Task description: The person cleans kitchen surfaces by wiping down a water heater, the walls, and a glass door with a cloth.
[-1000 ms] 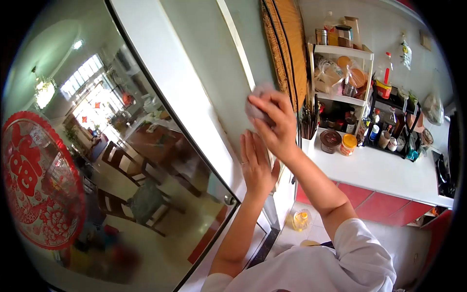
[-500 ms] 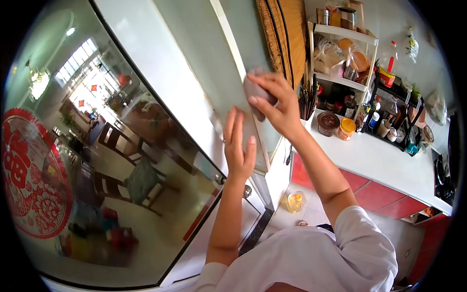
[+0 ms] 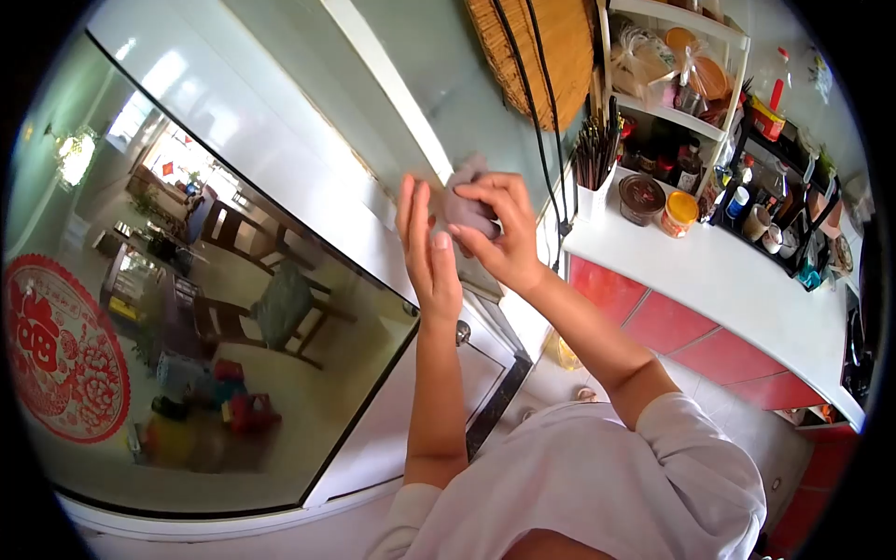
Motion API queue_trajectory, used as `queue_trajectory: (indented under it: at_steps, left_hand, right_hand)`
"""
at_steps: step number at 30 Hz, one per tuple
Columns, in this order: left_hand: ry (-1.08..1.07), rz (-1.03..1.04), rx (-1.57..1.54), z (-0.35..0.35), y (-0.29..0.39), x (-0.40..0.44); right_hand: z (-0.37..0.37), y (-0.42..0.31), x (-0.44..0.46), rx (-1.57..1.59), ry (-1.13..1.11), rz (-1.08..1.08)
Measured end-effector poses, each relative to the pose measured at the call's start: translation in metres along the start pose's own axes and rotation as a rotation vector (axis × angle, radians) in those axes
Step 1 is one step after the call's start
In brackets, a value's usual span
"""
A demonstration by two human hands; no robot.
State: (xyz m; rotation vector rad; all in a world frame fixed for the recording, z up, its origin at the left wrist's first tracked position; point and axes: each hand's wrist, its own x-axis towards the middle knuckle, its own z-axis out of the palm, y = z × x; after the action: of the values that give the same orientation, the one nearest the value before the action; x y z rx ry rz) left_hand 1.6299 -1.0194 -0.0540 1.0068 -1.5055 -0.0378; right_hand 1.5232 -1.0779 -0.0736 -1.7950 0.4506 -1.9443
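My right hand [image 3: 510,231] is closed round a bunched grey-purple cloth [image 3: 469,207], held up by the white door frame. Just left of it is my left hand [image 3: 431,261], fingers stretched upward, close to the edge of the cloth. Whether the left fingers touch the cloth or the frame I cannot tell. Behind both hands stands a greenish glass panel [image 3: 439,70] with a white strip [image 3: 387,75] along it. A round door knob [image 3: 462,331] shows below the left hand.
A glass door pane with a red round paper decoration [image 3: 70,347] fills the left side. On the right, a white counter [image 3: 719,263] carries jars, bottles and a white rack [image 3: 679,117]. A round wooden board [image 3: 546,56] and black cables hang beside the panel.
My right hand has moved the cloth left and slightly down, closer to my left hand. My left hand has shifted slightly left. The head view has turned a little.
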Motion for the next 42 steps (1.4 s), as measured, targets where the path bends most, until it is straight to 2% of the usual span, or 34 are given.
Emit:
queue_trajectory:
  at_steps: [3,6,8,9,12,13,16,19,24,27,30,32,34,35,38,42]
  left_hand:
    - [0.009,-0.053,-0.023,0.004,0.005,0.000]
    - [0.005,-0.100,-0.045,0.004,0.007,-0.003]
    - [0.001,-0.094,-0.063,0.006,0.006,-0.002]
    - [0.002,-0.100,-0.055,0.006,0.006,-0.003]
    - [-0.020,-0.075,0.000,0.009,0.007,-0.005]
    - [-0.010,-0.075,0.011,0.010,0.007,-0.005]
    - [0.007,-0.090,0.018,0.013,0.007,-0.004]
    - [0.014,-0.102,0.041,0.015,0.010,-0.004]
    - [0.027,-0.094,0.000,0.012,0.006,-0.003]
    - [0.022,-0.127,-0.036,0.010,0.012,-0.002]
    - [-0.002,-0.050,-0.028,0.003,0.006,0.001]
    - [0.061,-0.084,-0.038,0.004,0.010,-0.005]
    - [0.178,-0.171,-0.104,0.010,0.023,-0.006]
    - [0.213,-0.154,-0.172,0.016,0.034,-0.009]
    - [0.296,-0.199,-0.468,0.031,0.054,-0.009]
    - [0.373,-0.190,-0.586,0.024,0.042,0.001]
  right_hand:
    - [-0.004,0.012,-0.016,-0.021,-0.008,-0.035]
    - [-0.017,0.046,-0.081,-0.104,-0.066,-0.019]
    - [-0.024,0.062,-0.122,-0.086,-0.128,0.211]
    - [-0.025,0.057,-0.122,-0.118,-0.134,0.181]
    - [-0.017,0.049,-0.100,-0.114,-0.105,0.161]
    - [-0.013,0.043,-0.080,-0.104,-0.063,0.048]
    - [-0.008,0.020,-0.031,-0.081,-0.031,-0.044]
    - [-0.008,0.021,-0.024,-0.055,-0.038,-0.081]
    - [-0.013,0.032,-0.048,-0.019,-0.078,0.000]
    - [-0.009,0.017,-0.010,-0.049,-0.039,-0.121]
    - [0.002,-0.008,0.043,-0.005,0.013,-0.222]
    - [0.007,-0.013,0.053,0.006,0.016,-0.259]
    - [0.005,-0.021,0.049,0.029,0.019,-0.205]
    - [0.000,-0.029,0.041,0.095,-0.061,-0.124]
    - [0.000,-0.031,0.031,0.058,-0.181,-0.300]
    - [-0.010,-0.043,0.045,0.209,-0.293,-0.187]
